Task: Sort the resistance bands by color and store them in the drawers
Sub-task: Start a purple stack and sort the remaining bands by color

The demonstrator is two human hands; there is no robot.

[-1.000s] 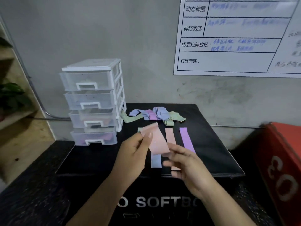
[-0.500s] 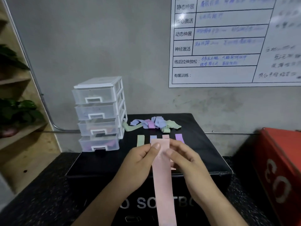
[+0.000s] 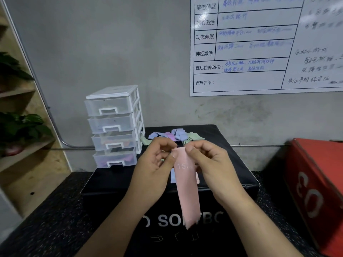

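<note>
A pink resistance band (image 3: pixel 187 191) hangs straight down in front of me, printed with white digits near its top. My left hand (image 3: pixel 155 164) and my right hand (image 3: pixel 209 162) each pinch its top edge, one at either corner. Behind them a tangled pile of blue, purple and green bands (image 3: pixel 176 135) lies at the back of the black soft box (image 3: pixel 232 164). Flat sorted bands lie on the box under my hands, mostly hidden; a blue one (image 3: pixel 172 176) peeks out. A white four-drawer unit (image 3: pixel 114 125) stands at the box's left rear, all drawers closed.
A red box (image 3: pixel 315 191) sits to the right. Wooden shelves with a green plant (image 3: pixel 20 130) stand at the left. A whiteboard (image 3: pixel 259 45) hangs on the grey wall. Dark speckled floor surrounds the black box.
The folded pink band has dropped open to full length. My right hand came up to pinch its top beside the left, and both lifted it higher. My view tilted up.
</note>
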